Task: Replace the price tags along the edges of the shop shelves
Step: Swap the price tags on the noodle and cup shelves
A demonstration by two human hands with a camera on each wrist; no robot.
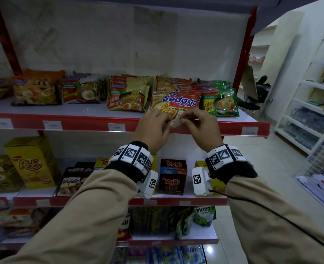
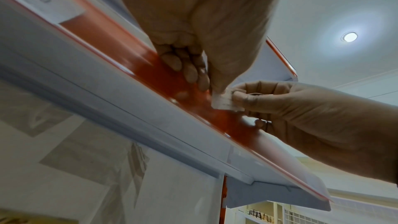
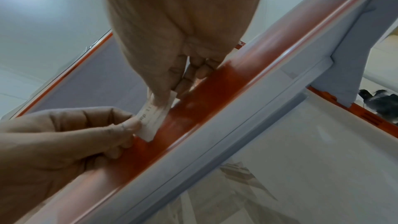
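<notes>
White paper price tag [image 3: 154, 117] printed "Rp 11", pinched by fingers of left hand [image 1: 153, 126] and right hand [image 1: 201, 124], at red shelf edge [image 1: 81, 121] before Mie Sedaap packets [image 1: 178, 101]

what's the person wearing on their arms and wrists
Tan long sleeves over black cuffs. Each wrist carries a band of white blocks printed with black square markers, plus a white camera box beneath. A black cable trails from the right box. The left hand and right hand are bare.
</notes>
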